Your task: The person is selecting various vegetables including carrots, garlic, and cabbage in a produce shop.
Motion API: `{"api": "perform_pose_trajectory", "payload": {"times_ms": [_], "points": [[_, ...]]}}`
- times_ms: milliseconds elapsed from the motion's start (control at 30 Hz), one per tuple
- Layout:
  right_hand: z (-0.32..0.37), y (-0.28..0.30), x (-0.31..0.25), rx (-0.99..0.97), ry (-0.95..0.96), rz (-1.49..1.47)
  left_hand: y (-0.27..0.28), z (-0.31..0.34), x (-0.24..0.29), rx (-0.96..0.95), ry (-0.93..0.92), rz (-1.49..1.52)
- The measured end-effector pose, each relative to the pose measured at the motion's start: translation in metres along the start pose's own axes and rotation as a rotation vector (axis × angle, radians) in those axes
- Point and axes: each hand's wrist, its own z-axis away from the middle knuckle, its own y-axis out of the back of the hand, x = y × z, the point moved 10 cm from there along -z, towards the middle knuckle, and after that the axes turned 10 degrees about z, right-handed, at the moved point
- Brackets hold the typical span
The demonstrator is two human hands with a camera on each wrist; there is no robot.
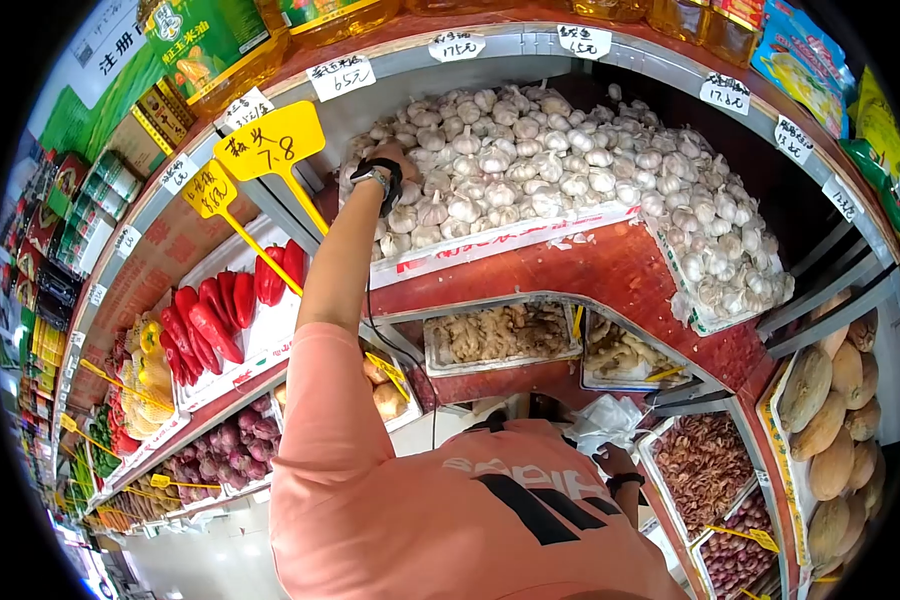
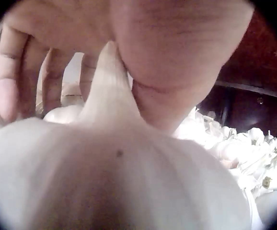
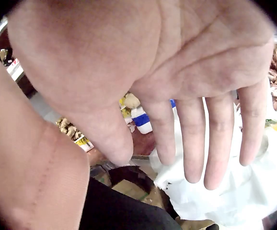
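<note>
In the head view my left hand (image 1: 398, 162) reaches into the left end of a large heap of white garlic bulbs (image 1: 530, 150). The left wrist view shows a big garlic bulb (image 2: 114, 167) right before the camera, its stem up by the palm. Behind it the fingers (image 2: 14, 81) hang down, spread and slightly bent, near more bulbs. My right hand (image 1: 615, 462) is low beside my body, close to a crumpled clear plastic bag (image 1: 608, 420). In the right wrist view its fingers (image 3: 193, 143) hang straight in front of the white bag.
Yellow price signs (image 1: 275, 145) stand beside my left forearm. Red peppers (image 1: 205, 320) lie in a tray to the left, ginger (image 1: 500, 332) below the garlic. Shallots (image 1: 705, 465) and squashes (image 1: 835, 400) are on the right. A shelf edge with price tags (image 1: 342, 76) curves above the garlic.
</note>
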Motion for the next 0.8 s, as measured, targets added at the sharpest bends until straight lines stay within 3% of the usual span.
{"api": "perform_pose_trajectory", "payload": {"times_ms": [67, 100, 200, 267, 433, 533, 567, 667, 800], "points": [[0.004, -0.008, 0.004, -0.013, -0.035, -0.030, 0.003, 0.005, 0.006, 0.024, -0.106, 0.013], [0.003, -0.014, 0.008, -0.002, -0.022, -0.016, -0.006, -0.007, -0.002, 0.000, -0.016, -0.115], [0.003, -0.031, 0.020, -0.009, -0.052, -0.045, -0.014, -0.062, -0.024, -0.009, -0.184, -0.085], [0.007, -0.027, 0.017, 0.001, -0.053, -0.021, 0.011, -0.063, -0.065, 0.076, -0.018, 0.160], [0.010, -0.034, 0.021, -0.017, -0.065, -0.046, 0.028, -0.052, -0.101, 0.323, 0.183, 0.068], [0.009, -0.031, 0.021, 0.006, -0.031, -0.046, 0.022, -0.050, -0.079, 0.416, -0.061, -0.074], [0.011, -0.026, 0.018, 0.006, -0.041, -0.055, 0.028, -0.038, -0.071, 0.240, 0.049, 0.024], [0.012, -0.028, 0.021, 0.022, -0.053, -0.060, 0.023, -0.037, -0.055, 0.080, -0.063, -0.022], [0.008, -0.030, 0.022, 0.031, -0.044, -0.056, -0.005, -0.068, -0.065, 0.053, -0.179, -0.272]]}}
